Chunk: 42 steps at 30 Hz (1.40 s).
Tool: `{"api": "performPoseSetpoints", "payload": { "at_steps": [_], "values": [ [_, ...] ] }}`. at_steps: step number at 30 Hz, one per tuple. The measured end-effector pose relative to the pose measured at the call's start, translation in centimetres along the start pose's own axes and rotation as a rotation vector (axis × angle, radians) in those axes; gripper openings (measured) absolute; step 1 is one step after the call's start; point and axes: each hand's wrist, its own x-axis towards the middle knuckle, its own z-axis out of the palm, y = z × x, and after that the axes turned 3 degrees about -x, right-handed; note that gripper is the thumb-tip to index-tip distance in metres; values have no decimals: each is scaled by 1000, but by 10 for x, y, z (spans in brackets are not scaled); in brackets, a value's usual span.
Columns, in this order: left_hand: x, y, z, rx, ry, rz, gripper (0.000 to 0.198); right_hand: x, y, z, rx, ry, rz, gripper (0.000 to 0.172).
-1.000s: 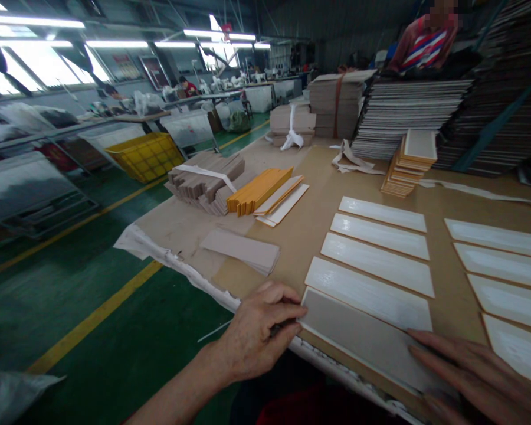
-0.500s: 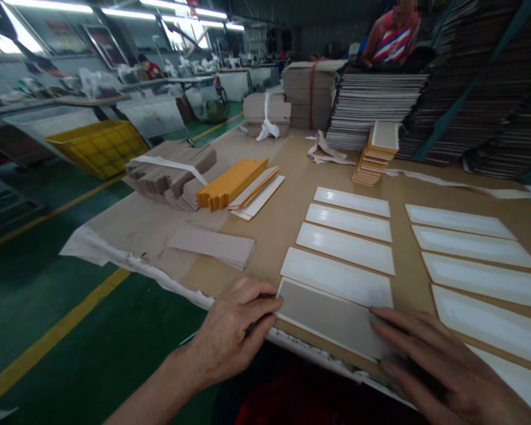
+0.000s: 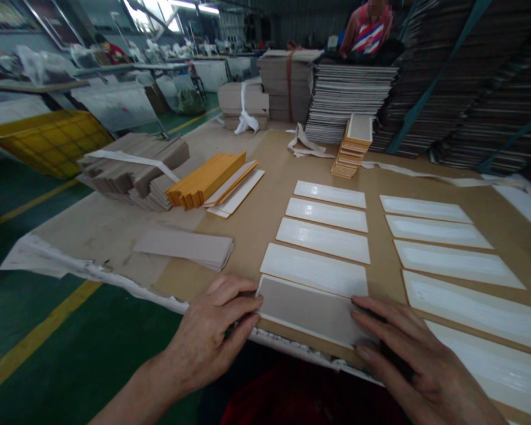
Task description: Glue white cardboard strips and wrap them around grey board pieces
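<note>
A grey cardboard strip [image 3: 307, 310] lies over a white-faced strip, whose pale margin shows around it, at the table's near edge. At its left end, my left hand [image 3: 219, 330] holds the short edge with bent fingertips and thumb. My right hand [image 3: 407, 348] grips the opposite end, fingers along the top and thumb at the near corner, hiding that end. Beyond it, several white-faced strips [image 3: 314, 268] with orange edges lie in a column. A second column of white strips [image 3: 478, 307] is on the right, partly behind my right hand. Loose grey strips [image 3: 186, 245] lie to the left.
Farther back are a grey cardboard bundle [image 3: 133, 168], an orange strip stack [image 3: 207, 177] and a leaning pile of orange-edged strips [image 3: 351, 147]. Tall board stacks [image 3: 351, 97] line the back, a person [image 3: 367, 32] behind them. A yellow bin [image 3: 48, 141] stands left, off the table.
The view has turned slightly right, so everything sits farther left in the picture. Both hands stay at the ends of the grey cardboard strip, which looks unmoved on the white one.
</note>
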Motion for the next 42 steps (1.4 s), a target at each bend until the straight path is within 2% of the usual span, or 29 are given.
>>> {"api": "performPoseSetpoints", "payload": {
  "at_steps": [20, 38, 42],
  "values": [
    [2, -1, -2, 6, -12, 36, 21, -3, -1, 6, -92, 38, -73, 30],
    [2, -1, -2, 42, -7, 55, 20, -1, -2, 6, -85, 50, -107, 27],
    [0, -2, 0, 63, -27, 59, 21, -6, -4, 9, -193, 54, -162, 31]
  ]
}}
